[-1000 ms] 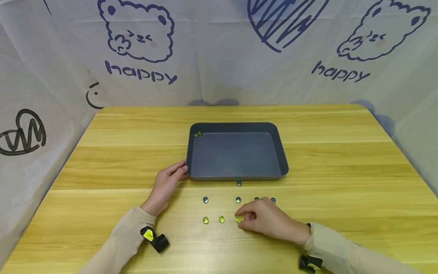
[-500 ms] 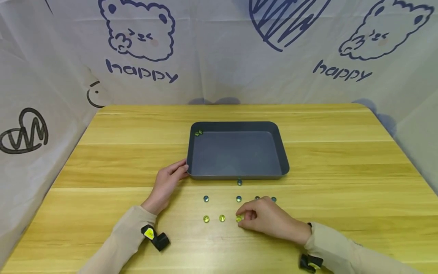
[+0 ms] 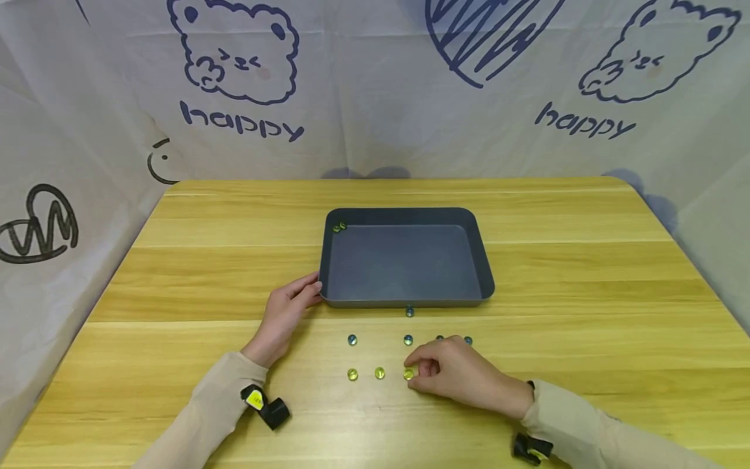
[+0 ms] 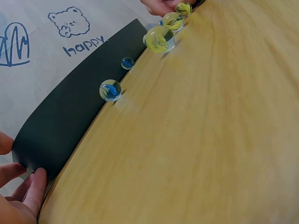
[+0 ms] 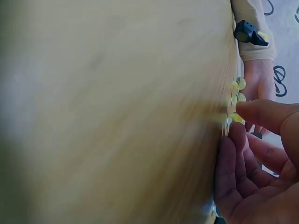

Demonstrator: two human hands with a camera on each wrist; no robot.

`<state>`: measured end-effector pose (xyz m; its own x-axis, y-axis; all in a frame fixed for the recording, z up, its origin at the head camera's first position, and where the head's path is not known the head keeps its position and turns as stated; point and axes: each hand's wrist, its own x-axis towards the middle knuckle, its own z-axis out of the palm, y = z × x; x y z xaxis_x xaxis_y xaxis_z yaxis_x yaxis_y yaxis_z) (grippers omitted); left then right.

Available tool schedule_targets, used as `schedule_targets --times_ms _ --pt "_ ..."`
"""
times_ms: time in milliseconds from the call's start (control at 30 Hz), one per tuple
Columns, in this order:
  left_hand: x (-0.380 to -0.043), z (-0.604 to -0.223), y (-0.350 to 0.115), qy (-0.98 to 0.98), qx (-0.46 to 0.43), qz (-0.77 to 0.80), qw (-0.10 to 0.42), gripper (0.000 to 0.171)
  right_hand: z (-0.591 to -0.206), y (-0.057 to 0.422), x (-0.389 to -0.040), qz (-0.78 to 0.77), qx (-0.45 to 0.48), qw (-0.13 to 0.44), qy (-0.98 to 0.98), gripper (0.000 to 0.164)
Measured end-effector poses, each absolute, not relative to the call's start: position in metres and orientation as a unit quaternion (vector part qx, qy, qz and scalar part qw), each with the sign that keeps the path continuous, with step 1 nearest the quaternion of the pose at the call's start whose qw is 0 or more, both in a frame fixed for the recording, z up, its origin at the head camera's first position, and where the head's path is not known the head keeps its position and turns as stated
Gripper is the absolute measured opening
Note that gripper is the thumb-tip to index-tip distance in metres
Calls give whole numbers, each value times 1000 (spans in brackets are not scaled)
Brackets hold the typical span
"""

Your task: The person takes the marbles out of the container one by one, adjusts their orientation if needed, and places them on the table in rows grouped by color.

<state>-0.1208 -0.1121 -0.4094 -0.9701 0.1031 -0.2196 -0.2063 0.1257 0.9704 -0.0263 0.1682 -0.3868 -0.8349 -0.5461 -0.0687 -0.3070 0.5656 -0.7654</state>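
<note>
At the front left corner of a dark grey tray [image 3: 404,303], my left hand [image 3: 284,319] grips the wall, thumb at the rim. My right hand [image 3: 454,371] pinches a yellow marble [image 3: 408,374] between thumb and forefinger, down at the tabletop; the right wrist view shows this marble [image 5: 237,117] partly covered by the fingertips. To its left lie two more yellow marbles, a middle one [image 3: 379,373] and an outer one [image 3: 352,374]. Behind them are several blue marbles, including one [image 3: 352,340] at the left and one [image 3: 408,340] in the middle. The right hand partly hides another blue marble [image 3: 439,338].
Two yellowish-green marbles [image 3: 339,227] sit in the tray's far left corner. One blue marble [image 3: 409,312] lies close against the tray's front wall. A blue marble [image 3: 468,341] is just behind the right hand. White printed cloth [image 3: 375,98] hangs beyond the wooden table [image 3: 586,293].
</note>
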Motion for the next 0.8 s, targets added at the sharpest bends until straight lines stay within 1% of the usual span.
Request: schedule_targets --times_ms 200,433,633,800 --pt "-121 -411 -112 740 -32 661 117 42 -381 174 -23 -383 -242 144 880 25" --pt "-122 -412 -113 740 -33 662 115 42 -358 184 -27 -391 -234 157 876 36" --pt "-122 -411 -113 739 -35 663 112 42 -336 188 -37 -376 -257 110 883 38" --pt "-122 -412 -112 738 -31 666 107 41 -320 187 -51 -377 -257 77 887 39"
